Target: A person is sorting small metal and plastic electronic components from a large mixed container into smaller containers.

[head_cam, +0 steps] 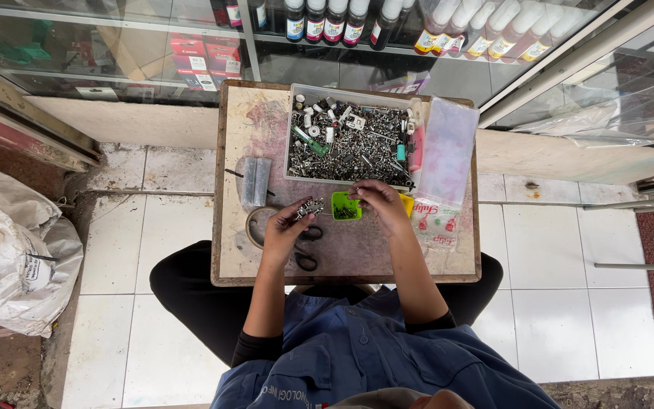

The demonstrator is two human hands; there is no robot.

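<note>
I sit at a small wooden table (236, 257). My left hand (289, 223) holds a small cluster of metal parts (310, 207) just left of a little green tray (345, 206). My right hand (381, 201) rests at the green tray's right edge, fingers curled over it; what they pinch is too small to tell. Behind both hands stands a clear plastic box (291, 144) full of several small metal screws and bits. Black-handled scissors (308, 248) lie under my left wrist.
A clear box lid (448, 151) leans at the table's right, with a printed plastic bag (437, 223) below it. A grey folded piece (255, 180) and a ring (251, 227) lie at the left. A glass display case with bottles (327, 19) stands behind. A white sack (9, 257) lies on the floor.
</note>
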